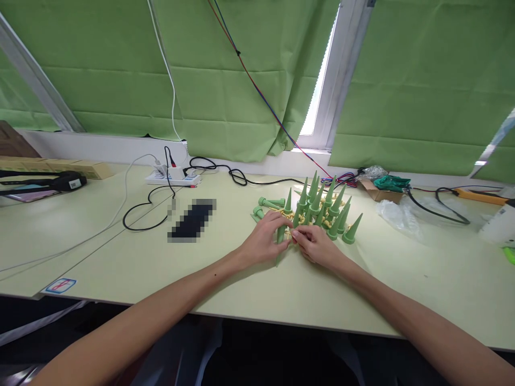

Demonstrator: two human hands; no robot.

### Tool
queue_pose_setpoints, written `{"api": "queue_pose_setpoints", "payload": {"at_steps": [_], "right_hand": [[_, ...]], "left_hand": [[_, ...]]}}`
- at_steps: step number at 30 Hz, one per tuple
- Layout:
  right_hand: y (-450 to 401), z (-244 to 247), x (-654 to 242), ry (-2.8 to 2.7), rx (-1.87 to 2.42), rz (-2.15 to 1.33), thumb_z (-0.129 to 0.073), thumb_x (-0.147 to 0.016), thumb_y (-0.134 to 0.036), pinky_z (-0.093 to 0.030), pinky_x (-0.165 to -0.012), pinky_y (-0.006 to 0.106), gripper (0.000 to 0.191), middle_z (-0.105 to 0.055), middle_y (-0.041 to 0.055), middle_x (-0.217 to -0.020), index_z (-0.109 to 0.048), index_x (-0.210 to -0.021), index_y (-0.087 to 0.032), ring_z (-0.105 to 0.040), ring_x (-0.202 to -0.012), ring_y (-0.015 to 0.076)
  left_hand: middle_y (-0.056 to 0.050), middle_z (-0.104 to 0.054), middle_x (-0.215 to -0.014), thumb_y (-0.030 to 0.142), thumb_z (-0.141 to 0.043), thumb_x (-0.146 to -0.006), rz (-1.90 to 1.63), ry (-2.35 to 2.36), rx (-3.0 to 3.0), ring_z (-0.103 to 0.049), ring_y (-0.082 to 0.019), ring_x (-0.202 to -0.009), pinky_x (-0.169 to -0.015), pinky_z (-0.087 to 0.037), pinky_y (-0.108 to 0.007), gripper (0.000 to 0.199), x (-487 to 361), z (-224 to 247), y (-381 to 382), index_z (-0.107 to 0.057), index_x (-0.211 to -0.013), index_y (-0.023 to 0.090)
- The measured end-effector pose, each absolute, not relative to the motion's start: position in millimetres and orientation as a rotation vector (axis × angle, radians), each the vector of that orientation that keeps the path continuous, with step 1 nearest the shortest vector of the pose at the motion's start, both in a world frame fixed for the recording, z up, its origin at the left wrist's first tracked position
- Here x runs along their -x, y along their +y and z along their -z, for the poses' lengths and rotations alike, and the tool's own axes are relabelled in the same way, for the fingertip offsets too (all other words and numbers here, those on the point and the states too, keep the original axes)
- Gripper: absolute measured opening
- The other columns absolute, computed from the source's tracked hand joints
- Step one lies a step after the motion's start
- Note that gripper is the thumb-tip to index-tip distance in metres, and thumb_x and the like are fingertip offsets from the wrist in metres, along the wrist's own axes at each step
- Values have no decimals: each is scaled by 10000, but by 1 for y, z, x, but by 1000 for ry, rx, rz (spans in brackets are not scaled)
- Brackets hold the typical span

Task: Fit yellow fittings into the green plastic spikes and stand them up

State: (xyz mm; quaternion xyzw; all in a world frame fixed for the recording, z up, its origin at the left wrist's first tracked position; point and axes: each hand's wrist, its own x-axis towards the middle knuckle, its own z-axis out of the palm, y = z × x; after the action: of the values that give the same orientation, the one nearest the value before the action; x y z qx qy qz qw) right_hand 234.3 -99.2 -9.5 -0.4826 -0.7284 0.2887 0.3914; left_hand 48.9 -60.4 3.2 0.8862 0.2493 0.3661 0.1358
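My left hand is closed around a green plastic watering spike, its pointed end downward just above the table. Close against it, my right hand pinches at a small yellow piece by the spike's upper end; the fingers hide most of that piece. Right behind both hands, several matching green spikes stand on their round caps, tips up. A few more spikes lie on their sides to the left of that group. Small yellow parts are scattered among them.
On the pale table, a pixelated dark item lies left of the hands. Behind it are a power strip and black cables. To the right sit a small cardboard box and clear plastic bags.
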Motion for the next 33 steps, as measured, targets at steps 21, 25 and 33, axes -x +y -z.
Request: {"api": "queue_pose_setpoints", "payload": {"at_steps": [21, 25, 33], "right_hand": [[-103, 8, -236, -1974, 1213, -488, -477, -975, -379, -258, -525, 270, 333, -402, -50, -562, -555, -719, -181, -333, -539, 117], [-104, 8, -235, -1952, 1197, -468, -483, -978, -393, -275, -528, 268, 323, -426, -46, -563, -575, -752, -182, -349, -531, 116], [-108, 4, -233, -1906, 1158, -436, -541, -945, -391, -287, -520, 262, 318, -476, -41, -548, -541, -701, -188, -370, -505, 106]], "left_hand": [[-55, -633, -991, 195, -672, -807, -1054, 730, -2553, -568, -221, -1001, -875, -479, -358, 198, -46, -1, -57, -639, -1002, 198], [-49, -648, -1003, 193, -682, -766, -1043, 710, -2521, -590, -220, -994, -881, -489, -364, 243, -46, -3, -55, -644, -1006, 202], [-47, -678, -1026, 183, -694, -748, -929, 629, -2389, -624, -204, -949, -831, -500, -333, 306, -47, -9, -60, -640, -1049, 195]]}}
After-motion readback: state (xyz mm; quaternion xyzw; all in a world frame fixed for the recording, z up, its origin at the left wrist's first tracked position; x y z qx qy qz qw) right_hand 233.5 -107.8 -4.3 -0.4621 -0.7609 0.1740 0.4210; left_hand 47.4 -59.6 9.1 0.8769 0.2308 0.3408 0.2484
